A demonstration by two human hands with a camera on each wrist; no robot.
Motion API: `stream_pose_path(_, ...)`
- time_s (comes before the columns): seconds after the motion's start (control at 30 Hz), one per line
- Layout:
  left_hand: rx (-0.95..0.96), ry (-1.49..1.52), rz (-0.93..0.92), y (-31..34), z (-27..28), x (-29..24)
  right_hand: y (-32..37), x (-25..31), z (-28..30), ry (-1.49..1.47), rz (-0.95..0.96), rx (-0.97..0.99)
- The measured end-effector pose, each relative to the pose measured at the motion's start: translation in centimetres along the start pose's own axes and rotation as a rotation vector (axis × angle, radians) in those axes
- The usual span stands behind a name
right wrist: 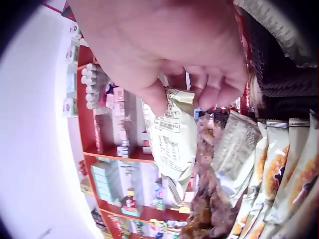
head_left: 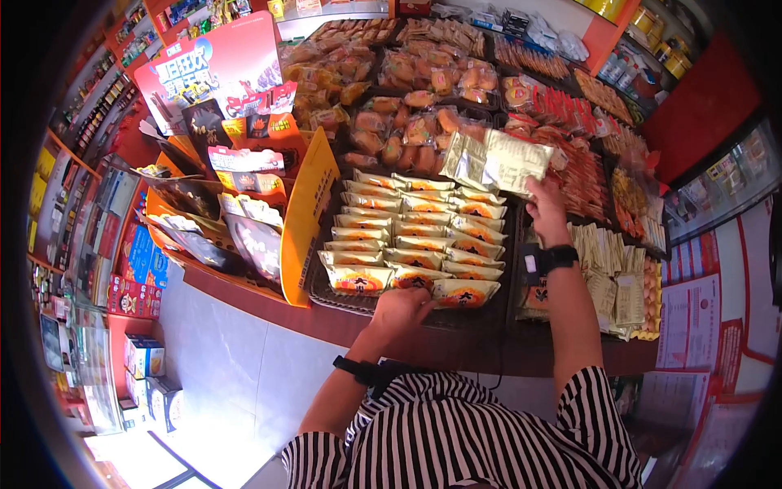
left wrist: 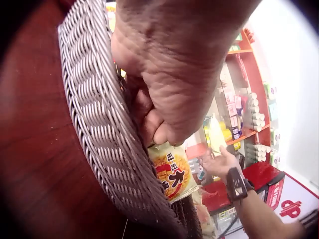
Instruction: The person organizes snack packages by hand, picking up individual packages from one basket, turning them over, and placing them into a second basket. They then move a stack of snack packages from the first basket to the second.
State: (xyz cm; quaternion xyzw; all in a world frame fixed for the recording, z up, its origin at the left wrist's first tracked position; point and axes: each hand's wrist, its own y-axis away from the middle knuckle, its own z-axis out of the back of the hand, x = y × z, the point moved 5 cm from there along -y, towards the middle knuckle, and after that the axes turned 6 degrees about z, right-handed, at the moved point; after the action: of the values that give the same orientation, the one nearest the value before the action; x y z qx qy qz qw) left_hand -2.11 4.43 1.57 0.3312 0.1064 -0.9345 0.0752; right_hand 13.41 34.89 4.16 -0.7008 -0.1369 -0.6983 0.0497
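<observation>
Your left hand (head_left: 401,311) is at the tray's front edge, fingers curled onto the front packs (head_left: 464,292). It touches them; can't tell if the grip is clamped on one or just steadying the row. Tray (head_left: 346,303) is dark wicker on the counter (head_left: 326,328), with three columns of packs. They lean back and overlap, printed fronts toward you, probably so labels read and more fit.

Your right hand (head_left: 547,210) is up over the tray's back right. Grip is clamped on one pale pack (head_left: 517,159): thumb and fingers pinch one end, body sticking out, small-print side showing. An end hold likely leaves the body uncrushed. A second pale pack (head_left: 468,163) sits just beside it, also small-print side out; can't tell if it's held too.

Left of the tray: yellow display box (head_left: 309,216), pouches (head_left: 259,236) upright in tiers, likely so the back ones show. Right: another tray with pale packs (head_left: 599,261) packed close, eggs (head_left: 651,289) at its far right side.

Behind: bagged buns (head_left: 419,134) heaped, red packs (head_left: 574,167) to their right. Farthest: stocked wall shelves (head_left: 85,90).
</observation>
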Motion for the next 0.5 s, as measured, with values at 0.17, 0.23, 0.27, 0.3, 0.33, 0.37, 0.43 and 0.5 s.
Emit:
stream_pose_path(0.17, -0.014, 0.293, 0.179, 1.9, 2.2, 0.5, 10.1, 4.8, 0.3, -0.325, 0.192, 0.242)
stream_pose_path(0.23, 0.029, 0.598, 0.219, 2.8, 2.5, 0.4, 15.2, 6.2, -0.4, -0.146, 0.286, 0.301)
stream_pose_path(0.27, 0.071, 0.901, 0.26, 3.2, 2.6, 0.4, 17.9, 6.6, -1.1, -0.056, 0.302, 0.355)
stream_pose_path(0.3, 0.236, 1.027, 0.37, 3.8, 2.9, 0.2, 19.7, 6.1, -1.7, -0.021, 0.319, 0.406)
stream_pose_path(0.33, 0.24, 1.028, 0.368, 4.1, 3.2, -0.5, 21.5, 5.9, -2.5, 0.001, 0.453, 0.509)
stream_pose_path(0.37, 0.334, 1.24, 0.438, 4.7, 3.0, -1.3, 23.1, 5.7, -3.5, -0.024, 0.505, 0.618)
stream_pose_path(0.43, 0.523, 1.452, 0.555, 5.7, 3.0, -2.6, 25.7, 5.8, -5.5, 0.138, 0.697, 0.764)
stream_pose_path(0.5, 0.434, 1.524, 0.507, 6.0, 3.4, -3.1, 26.8, 5.6, -6.3, 0.156, 0.762, 0.81)
